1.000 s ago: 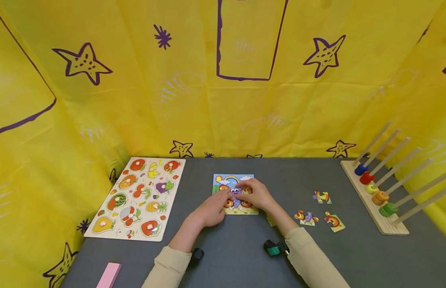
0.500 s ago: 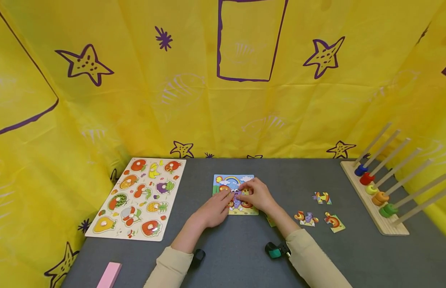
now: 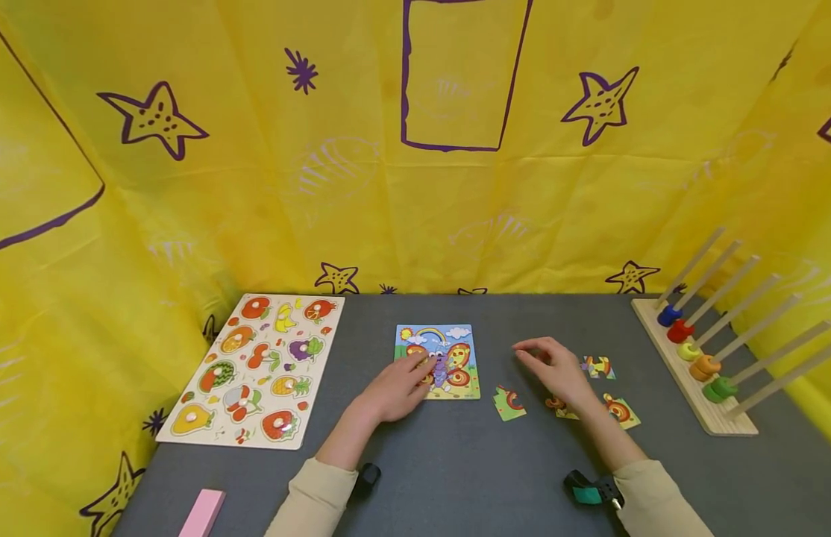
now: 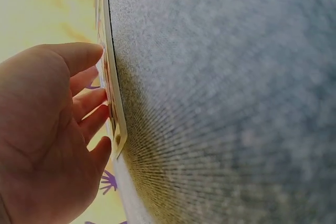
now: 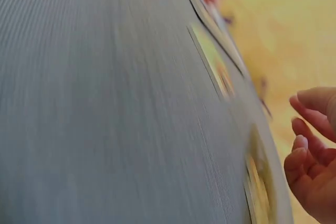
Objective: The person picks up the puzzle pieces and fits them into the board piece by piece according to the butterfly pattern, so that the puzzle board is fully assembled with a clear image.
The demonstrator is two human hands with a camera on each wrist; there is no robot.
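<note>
A square butterfly puzzle (image 3: 464,388) with a rainbow and sun lies mid-table in the head view. My left hand (image 3: 395,389) rests its fingertips on the puzzle's left and middle part, covering some of the picture. In the left wrist view those fingers (image 4: 86,100) reach to the board's edge, slightly bent. My right hand (image 3: 555,369) hovers to the right of the puzzle, thumb and index apart with nothing between them. Around it lie loose puzzle pieces: a green and red one (image 3: 508,403), one with a rounded orange pattern (image 3: 620,410), a small one (image 3: 598,366), and one partly hidden under the wrist (image 3: 560,407).
At the left lies a fruit peg board (image 3: 268,399). A pink block (image 3: 204,512) is near the front left. On the right stands a wooden peg rack (image 3: 704,380) with coloured rings and tall pegs. A yellow patterned cloth (image 3: 389,186) hangs behind the table.
My right hand has left the puzzle and moved right, over toward the loose pieces, uncovering the butterfly's right wing and the green and red piece. My left hand stays on the puzzle.
</note>
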